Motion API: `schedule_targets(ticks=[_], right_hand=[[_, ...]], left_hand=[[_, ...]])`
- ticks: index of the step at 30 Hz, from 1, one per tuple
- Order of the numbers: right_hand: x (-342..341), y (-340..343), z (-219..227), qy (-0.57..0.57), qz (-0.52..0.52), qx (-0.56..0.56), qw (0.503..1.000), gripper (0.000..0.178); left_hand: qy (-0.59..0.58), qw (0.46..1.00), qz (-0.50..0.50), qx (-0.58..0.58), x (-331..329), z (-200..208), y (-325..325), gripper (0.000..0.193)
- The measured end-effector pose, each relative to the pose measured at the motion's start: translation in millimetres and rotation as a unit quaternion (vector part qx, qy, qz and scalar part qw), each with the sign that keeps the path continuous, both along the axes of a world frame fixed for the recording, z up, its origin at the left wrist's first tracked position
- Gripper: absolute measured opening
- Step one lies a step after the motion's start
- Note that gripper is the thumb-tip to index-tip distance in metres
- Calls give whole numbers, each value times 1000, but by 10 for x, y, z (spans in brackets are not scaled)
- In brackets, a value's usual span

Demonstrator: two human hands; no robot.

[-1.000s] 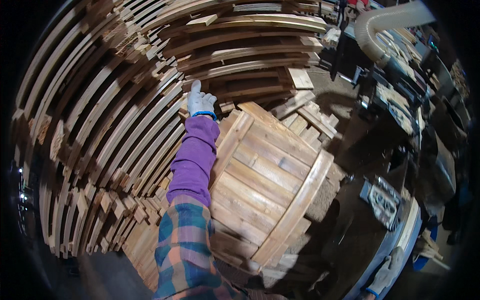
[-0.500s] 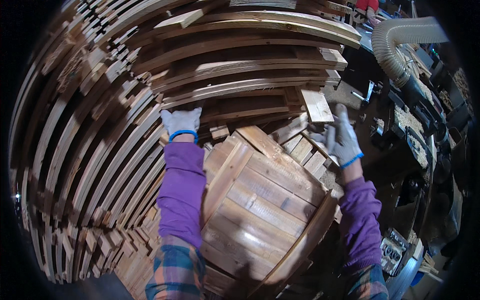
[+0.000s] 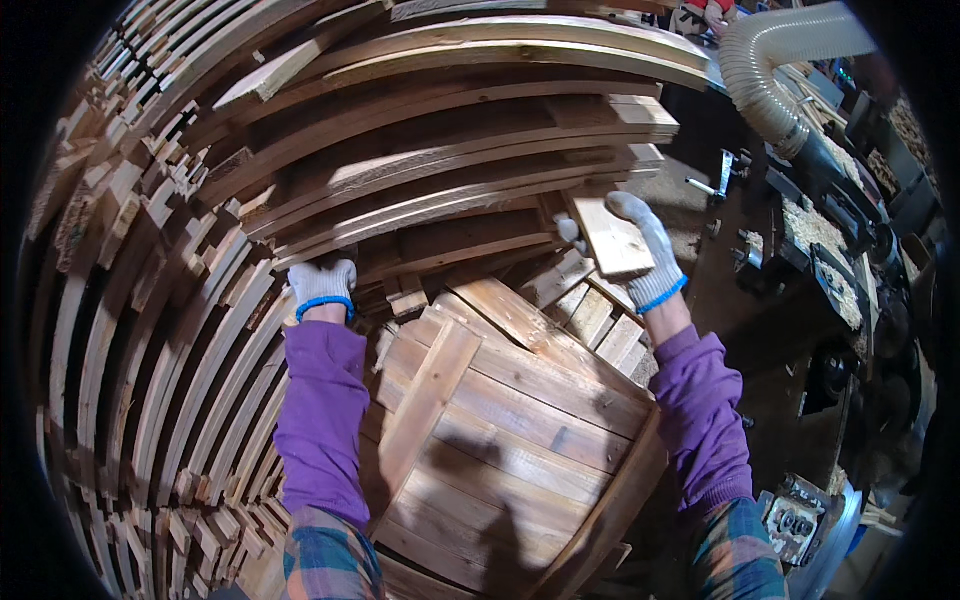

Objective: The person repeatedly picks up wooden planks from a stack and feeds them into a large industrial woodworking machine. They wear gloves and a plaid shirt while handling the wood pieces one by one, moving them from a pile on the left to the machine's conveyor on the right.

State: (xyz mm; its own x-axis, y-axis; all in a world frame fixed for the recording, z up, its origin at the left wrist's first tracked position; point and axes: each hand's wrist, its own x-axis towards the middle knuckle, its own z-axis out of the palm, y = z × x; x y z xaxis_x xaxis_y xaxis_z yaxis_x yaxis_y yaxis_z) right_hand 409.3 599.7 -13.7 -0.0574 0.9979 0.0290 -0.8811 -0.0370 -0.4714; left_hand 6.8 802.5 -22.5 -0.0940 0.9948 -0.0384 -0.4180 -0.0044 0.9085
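Observation:
My right hand (image 3: 652, 248), in a pale knit glove with a blue cuff, is closed around the near end of a light wooden board (image 3: 614, 240). Fingertips show on both sides of it. My left hand (image 3: 324, 284), gloved the same way, is at the left end of the stacked planks (image 3: 420, 205), touching the lowest ones. Its fingers are hidden by shadow and wood, so its grip cannot be made out. A slatted wooden panel (image 3: 510, 400) with crosspieces lies between my forearms.
Curved-looking rows of stacked boards (image 3: 180, 370) fill the left side. Short wood blocks (image 3: 596, 315) lie beyond the panel. On the right stands a machine (image 3: 800, 230) strewn with shavings, with a ribbed hose (image 3: 760, 80) above it. Another person (image 3: 700, 15) is at the far right.
My right hand, open beside the board before, has taken hold of its end. My left hand has shifted slightly nearer along the planks, and the whole view has moved a little.

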Motion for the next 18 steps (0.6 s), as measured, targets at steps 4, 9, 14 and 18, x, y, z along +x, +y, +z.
schedule_targets(ticks=[4, 9, 14, 18], right_hand=[[149, -6, -102, 123, 99, 44, 986, 66], [-10, 247, 109, 189, 191, 62, 961, 71], [499, 120, -107, -88, 45, 17, 995, 59], [871, -35, -15, -84, 15, -29, 996, 56]], left_hand=[[-226, 970, 46, -72, 375, 218, -179, 46], [317, 948, 16, -2, -289, -334, 425, 52], [742, 659, -107, -65, 350, 217, -355, 53], [825, 521, 19, 220, 386, 72, -596, 50]])
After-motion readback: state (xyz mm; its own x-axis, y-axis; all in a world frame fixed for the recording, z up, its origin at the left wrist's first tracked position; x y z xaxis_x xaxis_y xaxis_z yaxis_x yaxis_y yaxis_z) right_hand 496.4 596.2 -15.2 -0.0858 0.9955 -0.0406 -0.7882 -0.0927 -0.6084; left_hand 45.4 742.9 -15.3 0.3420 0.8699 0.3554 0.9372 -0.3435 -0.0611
